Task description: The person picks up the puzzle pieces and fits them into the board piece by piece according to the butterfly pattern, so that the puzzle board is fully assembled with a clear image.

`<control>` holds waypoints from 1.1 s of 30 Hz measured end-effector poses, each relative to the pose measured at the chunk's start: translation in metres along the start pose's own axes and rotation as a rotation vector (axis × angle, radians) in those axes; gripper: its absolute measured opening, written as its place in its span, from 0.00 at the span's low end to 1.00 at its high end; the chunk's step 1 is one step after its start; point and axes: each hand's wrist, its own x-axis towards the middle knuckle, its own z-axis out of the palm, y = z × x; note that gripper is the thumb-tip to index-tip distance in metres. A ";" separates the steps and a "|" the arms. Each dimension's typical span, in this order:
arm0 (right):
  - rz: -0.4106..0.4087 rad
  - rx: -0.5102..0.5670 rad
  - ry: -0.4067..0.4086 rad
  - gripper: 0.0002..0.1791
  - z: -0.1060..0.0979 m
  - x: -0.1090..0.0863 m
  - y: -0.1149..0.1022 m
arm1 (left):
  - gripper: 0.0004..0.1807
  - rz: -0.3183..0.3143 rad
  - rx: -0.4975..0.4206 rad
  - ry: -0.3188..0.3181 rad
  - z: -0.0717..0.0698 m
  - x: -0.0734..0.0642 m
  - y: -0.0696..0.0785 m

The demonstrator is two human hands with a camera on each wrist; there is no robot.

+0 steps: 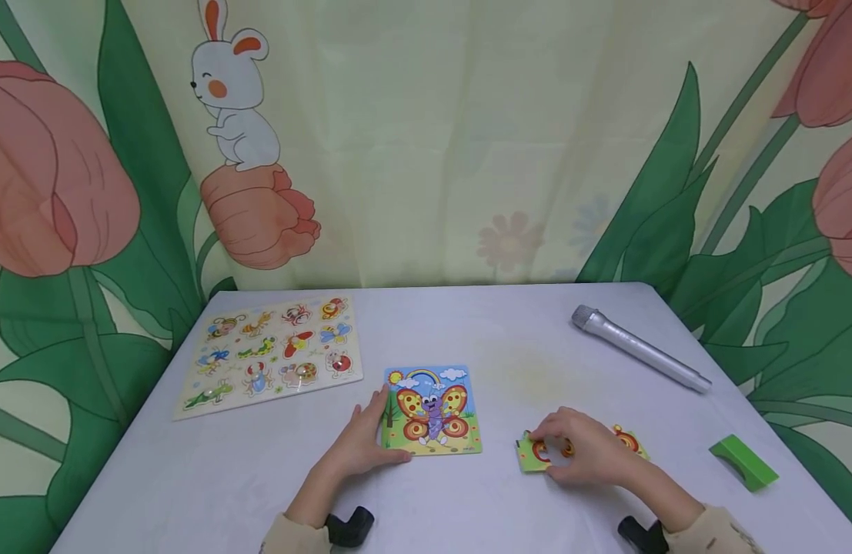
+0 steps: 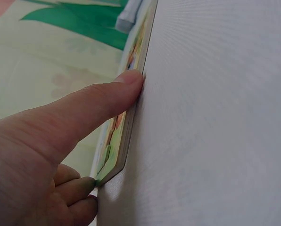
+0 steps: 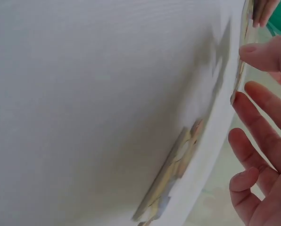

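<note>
From the head we look forward and down over the surface (image 1: pixel 481 512) from some way off, while from each wrist we look closely, low along it and turned sideways, and the head and left wrist views share the butterfly puzzle (image 1: pixel 434 412).

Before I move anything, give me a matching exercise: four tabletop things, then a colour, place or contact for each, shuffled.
Things:
1. Butterfly puzzle
2. Microphone
3. Arched block
4. Bug picture board

Descriptions:
A. Plain green
B. On the left side of the table, as the head view shows it
C. Touched by the left hand
D. Silver

Pairs: 1-C, 2-D, 3-A, 4-B
</note>
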 end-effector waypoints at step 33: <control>-0.174 0.074 0.016 0.22 0.023 0.096 -0.080 | 0.61 -0.010 0.004 -0.004 -0.001 -0.001 0.001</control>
